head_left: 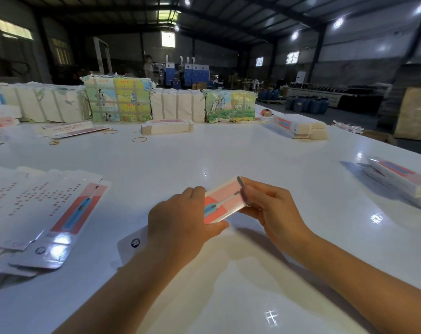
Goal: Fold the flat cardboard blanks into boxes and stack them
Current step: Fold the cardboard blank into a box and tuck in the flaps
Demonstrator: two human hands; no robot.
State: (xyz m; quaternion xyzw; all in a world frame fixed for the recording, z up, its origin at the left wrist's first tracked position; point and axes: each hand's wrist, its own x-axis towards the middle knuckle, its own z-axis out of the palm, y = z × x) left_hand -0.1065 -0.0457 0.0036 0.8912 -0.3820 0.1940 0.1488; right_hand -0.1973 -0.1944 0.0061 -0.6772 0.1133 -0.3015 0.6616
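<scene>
Both hands point(180, 220) point(274, 208) grip box point(222, 203) ends — bare table point(228, 150) beyond.

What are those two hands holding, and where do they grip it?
A pink toothbrush box: left hand grips its near end, right hand pinches the far end flap.

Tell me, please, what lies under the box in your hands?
Under the box only the white table and the box's shadow show. The left hand and right hand cover both ends, so anything beneath them is hidden.
</scene>
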